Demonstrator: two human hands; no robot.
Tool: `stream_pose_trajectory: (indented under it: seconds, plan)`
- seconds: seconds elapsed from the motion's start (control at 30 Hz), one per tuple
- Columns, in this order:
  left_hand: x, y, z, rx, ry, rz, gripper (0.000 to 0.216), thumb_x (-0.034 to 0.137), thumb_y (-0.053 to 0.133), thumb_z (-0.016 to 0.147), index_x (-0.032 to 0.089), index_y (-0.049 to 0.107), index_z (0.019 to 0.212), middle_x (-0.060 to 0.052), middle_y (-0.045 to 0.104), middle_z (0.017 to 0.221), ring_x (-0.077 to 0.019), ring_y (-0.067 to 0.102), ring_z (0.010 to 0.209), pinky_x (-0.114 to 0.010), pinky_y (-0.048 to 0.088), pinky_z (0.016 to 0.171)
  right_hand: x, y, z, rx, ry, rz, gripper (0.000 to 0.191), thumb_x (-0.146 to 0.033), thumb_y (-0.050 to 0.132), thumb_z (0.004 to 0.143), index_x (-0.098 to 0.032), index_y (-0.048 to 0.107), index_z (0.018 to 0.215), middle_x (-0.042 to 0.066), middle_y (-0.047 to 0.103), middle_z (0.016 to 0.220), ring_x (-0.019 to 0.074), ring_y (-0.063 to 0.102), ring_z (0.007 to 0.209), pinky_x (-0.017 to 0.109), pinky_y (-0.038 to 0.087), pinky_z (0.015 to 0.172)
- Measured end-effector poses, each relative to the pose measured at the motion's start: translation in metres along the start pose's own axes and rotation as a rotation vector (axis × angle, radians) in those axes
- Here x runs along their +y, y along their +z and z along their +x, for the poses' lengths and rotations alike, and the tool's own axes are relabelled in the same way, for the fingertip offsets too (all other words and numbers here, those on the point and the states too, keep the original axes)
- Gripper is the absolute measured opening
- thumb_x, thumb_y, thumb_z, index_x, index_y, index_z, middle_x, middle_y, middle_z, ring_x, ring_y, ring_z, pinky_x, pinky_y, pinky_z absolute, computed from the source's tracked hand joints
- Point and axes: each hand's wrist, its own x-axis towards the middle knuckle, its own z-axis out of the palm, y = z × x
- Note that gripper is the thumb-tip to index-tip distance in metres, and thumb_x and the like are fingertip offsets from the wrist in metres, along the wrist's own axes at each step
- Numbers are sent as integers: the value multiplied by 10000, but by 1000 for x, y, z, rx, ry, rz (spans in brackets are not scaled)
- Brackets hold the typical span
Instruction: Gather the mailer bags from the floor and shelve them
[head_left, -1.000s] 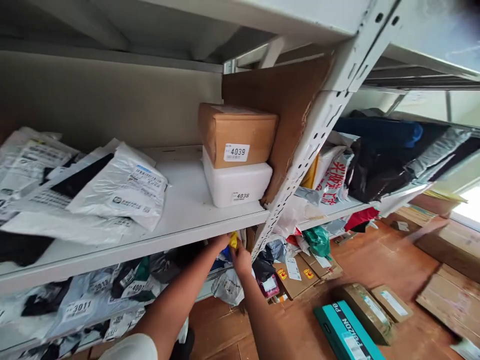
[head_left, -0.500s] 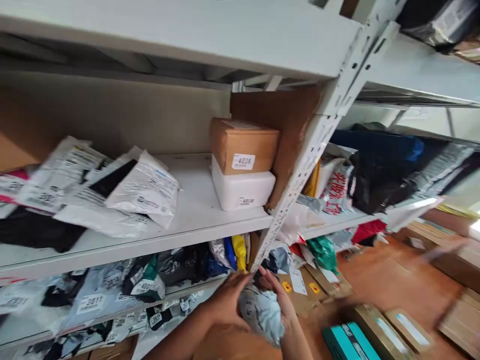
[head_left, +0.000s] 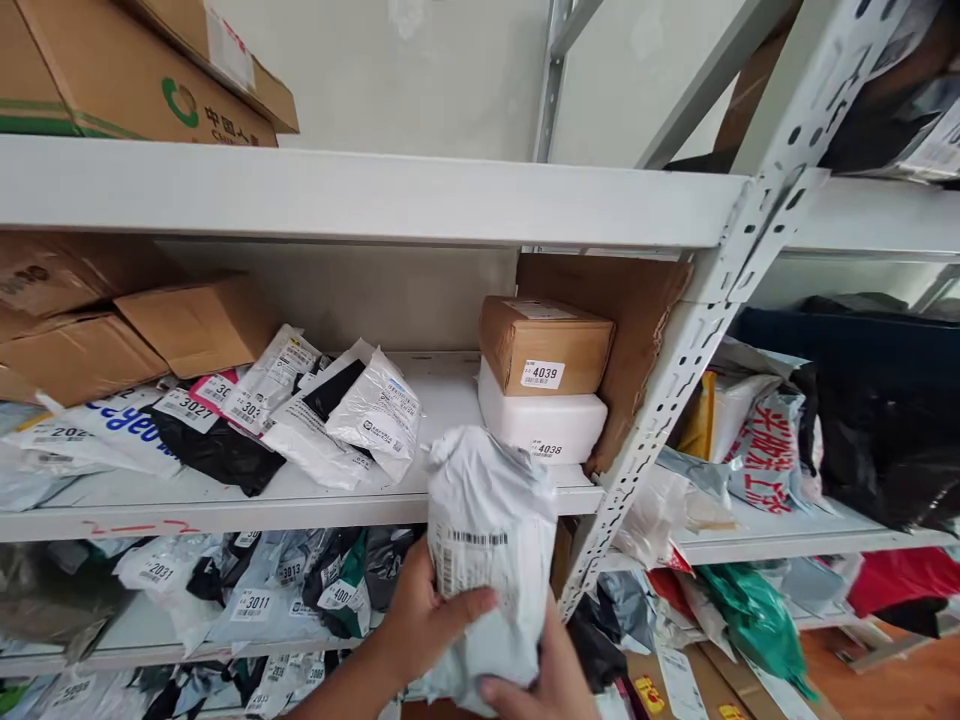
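The white parcel (head_left: 491, 560), pulled off the lower shelf (head_left: 150, 640), now sits raised, label up, clasped by left hand (head_left: 424, 620) and, seemingly, right hand (head_left: 544, 685).

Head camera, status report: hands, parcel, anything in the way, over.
Left hand and right hand both gripping the grey parcel bag, barcode label facing up. Bag held upright before the middle shelf. Boxes 4039 and 4038 stacked behind, apart from it.

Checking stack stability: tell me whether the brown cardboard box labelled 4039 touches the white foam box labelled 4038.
Touching. The head view shows the brown cardboard box resting directly on the white foam box, with no gap between them.
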Motion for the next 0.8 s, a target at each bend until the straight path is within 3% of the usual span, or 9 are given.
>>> stream_pose_trajectory:
  seconds: [0.1,0.17,0.27,0.33,0.43,0.5,0.6,0.67,0.8]
  plan:
    - [45,-19,16,214,150,257,528,555,622,801,224,505,1196,-76,674,1163,-257,618,1097,-361,521,921,-30,52,11,38,-74,142,916,-487,704,740,-267,224,1489,133,369,1507,315,431,1340,459,423,1077]
    - [80,-38,35,332,244,473,514,538,550,852,239,469,1263,-59,681,1124,-237,642,1024,-350,536,848,-62,67,40,91,-181,121,939,-496,663,784,-251,113,1504,137,315,1534,301,388,1370,451,402,1096]
    - [124,-70,66,534,377,727,676,476,517,870,222,279,1449,-31,689,962,-196,640,763,-338,524,698,-109,73,100,79,-212,45,848,-517,544,858,-202,82,1496,156,313,1524,285,371,1378,470,361,1121]
    - [138,-90,79,662,439,875,666,449,535,855,201,330,1438,-60,674,1034,-216,627,828,-355,521,713,-129,76,136,-7,-147,-148,724,-454,481,901,-136,189,1483,197,407,1443,301,416,1343,489,349,1116]
    - [132,-112,79,826,534,1122,473,461,493,879,172,582,1243,-122,625,1114,-302,559,1067,-457,477,922,-140,82,161,-83,-116,-531,558,-373,414,939,-34,426,1383,257,506,1286,350,463,1280,516,317,1106]
    - [114,-120,71,849,529,1213,464,488,450,904,168,631,1186,-141,611,1118,-335,525,1117,-516,424,996,-137,84,159,-84,-182,-592,585,-421,395,950,-49,427,1400,249,467,1330,339,424,1316,494,288,1126]
    - [86,-126,58,859,428,1266,516,520,422,913,163,587,1247,-163,607,1197,-359,523,1121,-556,440,955,-126,87,149,-183,-274,-555,1001,-577,718,707,-179,265,1505,204,269,1510,362,243,1430,493,254,1157]
    - [72,-125,56,885,365,1316,544,515,440,908,128,557,1272,-185,624,1207,-382,507,1141,-597,425,946,-118,91,150,-198,-307,-574,1168,-430,862,536,-225,250,1509,194,209,1540,393,202,1440,519,270,1149]
    - [60,-118,64,856,376,1379,383,426,491,910,164,643,1144,-162,658,1191,-409,430,1238,-726,239,1028,-106,98,169,-120,-417,-471,729,-201,630,745,-159,387,1431,181,461,1364,296,467,1286,456,372,1101]
